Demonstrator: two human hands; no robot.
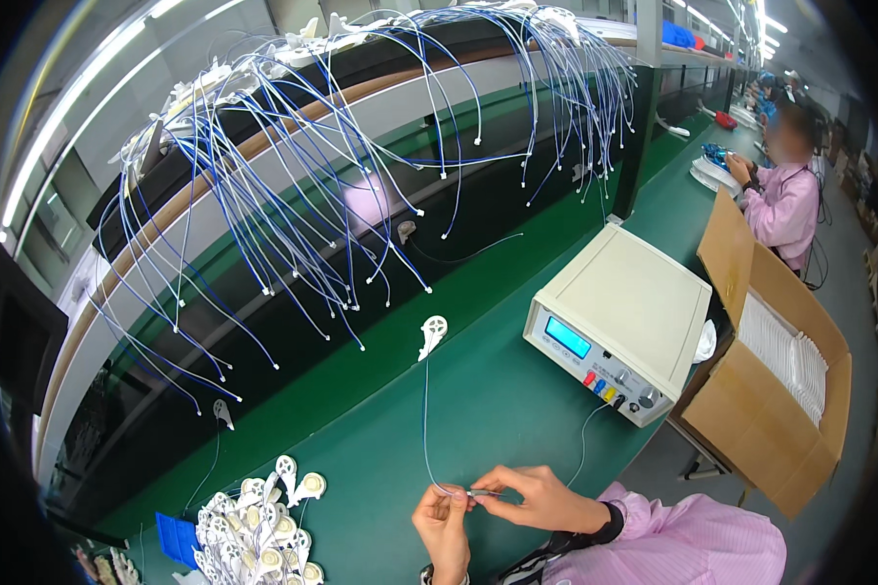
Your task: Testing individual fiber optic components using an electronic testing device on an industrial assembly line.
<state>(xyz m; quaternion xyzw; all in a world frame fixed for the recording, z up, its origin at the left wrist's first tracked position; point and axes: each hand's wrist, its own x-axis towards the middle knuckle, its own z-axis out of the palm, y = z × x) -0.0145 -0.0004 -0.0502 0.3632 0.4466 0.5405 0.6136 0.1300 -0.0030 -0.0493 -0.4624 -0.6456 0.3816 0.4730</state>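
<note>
Green bench is stretching beneath you — your left hand is pinching the cable, your right hand the connector, while the white part is lying farther back — and a crooked tug could be straining the cable.

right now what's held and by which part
Left hand pinches the thin cable near its lower end; right hand apparently pinches the tester lead near its tip.

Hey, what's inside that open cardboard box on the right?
The cardboard box holds slim white pieces packed side by side. Anything beneath them is covered, so I can't tell what's lower down.
</note>
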